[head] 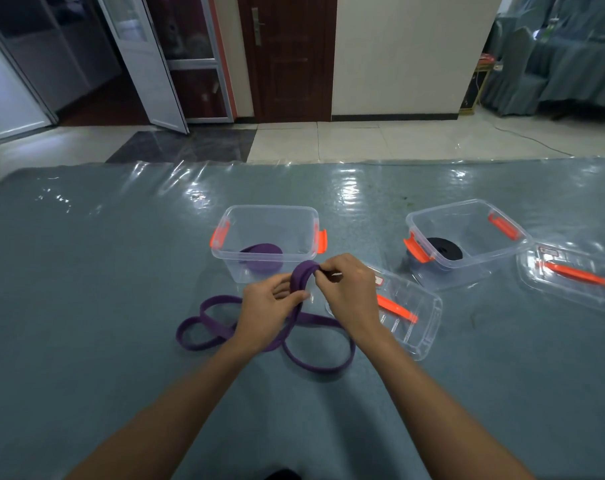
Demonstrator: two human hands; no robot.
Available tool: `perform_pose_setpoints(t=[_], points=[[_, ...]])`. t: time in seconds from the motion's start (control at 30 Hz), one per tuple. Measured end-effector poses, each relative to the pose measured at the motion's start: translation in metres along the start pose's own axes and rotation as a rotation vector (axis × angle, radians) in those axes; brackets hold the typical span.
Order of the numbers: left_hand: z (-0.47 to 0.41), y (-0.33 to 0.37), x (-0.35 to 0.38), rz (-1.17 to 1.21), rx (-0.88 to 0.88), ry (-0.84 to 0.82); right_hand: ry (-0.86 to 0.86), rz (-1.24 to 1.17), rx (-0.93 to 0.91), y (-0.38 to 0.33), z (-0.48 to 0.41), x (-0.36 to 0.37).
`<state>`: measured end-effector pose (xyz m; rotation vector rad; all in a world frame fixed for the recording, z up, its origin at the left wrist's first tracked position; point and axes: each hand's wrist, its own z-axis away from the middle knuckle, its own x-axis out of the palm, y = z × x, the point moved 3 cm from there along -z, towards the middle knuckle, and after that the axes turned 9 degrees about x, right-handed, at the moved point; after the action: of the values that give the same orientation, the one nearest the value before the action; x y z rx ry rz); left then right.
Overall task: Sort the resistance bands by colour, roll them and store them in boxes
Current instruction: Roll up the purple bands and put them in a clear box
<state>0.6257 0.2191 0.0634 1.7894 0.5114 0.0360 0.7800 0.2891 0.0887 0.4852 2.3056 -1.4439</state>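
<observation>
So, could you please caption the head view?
Left hand and right hand grip a purple band before the box.

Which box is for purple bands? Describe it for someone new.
On the blue-grey table two open clear boxes have orange latches. Take the left box, just beyond the loose purple band. It holds a purple roll; the right box holds a black roll.

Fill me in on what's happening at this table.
A person is rolling a purple resistance band: the left hand grips it while the right hand pinches the folded end, the remainder lying looped on the table. A rolled purple band already sits in the near clear box, a rolled black band in the box to its right. Both lids lie off.
</observation>
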Motion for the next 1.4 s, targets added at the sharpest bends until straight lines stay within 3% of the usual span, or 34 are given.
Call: perform_pose_setpoints(t=[0.2,0.4,0.5,0.6,0.7,0.77,0.87,1.0,1.17,1.27,1.4], points=[[-0.008,-0.007,-0.009,0.097,0.025,0.12,-0.144,-0.362,0.547,-0.011,0.002,0.033],[-0.02,-0.021,-0.027,0.043,0.072,0.055,-0.155,-0.381,0.669,-0.025,0.0,0.054],[-0.03,-0.029,-0.038,-0.07,0.076,-0.012,-0.195,-0.331,0.658,-0.03,-0.006,0.061],[-0.04,-0.04,-0.052,-0.17,0.068,-0.085,-0.331,-0.141,0.523,-0.034,-0.015,0.064],[-0.052,-0.042,-0.066,-0.313,0.184,-0.281,-0.508,0.15,0.284,-0.042,-0.023,0.07],[-0.062,-0.043,-0.075,-0.388,0.257,-0.409,-0.563,0.223,0.272,-0.047,-0.027,0.074],[-0.072,-0.044,-0.087,-0.207,0.204,-0.438,-0.521,0.084,0.382,-0.05,-0.028,0.078],[-0.07,-0.051,-0.099,0.211,0.024,-0.243,-0.453,-0.238,0.538,-0.056,-0.023,0.084],[-0.06,-0.062,-0.108,0.259,0.009,-0.248,-0.461,-0.504,0.683,-0.06,-0.003,0.099],[-0.057,-0.062,-0.114,0.21,0.057,-0.315,-0.476,-0.483,0.704,-0.059,0.006,0.103],[-0.055,-0.063,-0.121,0.07,0.111,-0.381,-0.494,-0.152,0.522,-0.069,0.005,0.101]])
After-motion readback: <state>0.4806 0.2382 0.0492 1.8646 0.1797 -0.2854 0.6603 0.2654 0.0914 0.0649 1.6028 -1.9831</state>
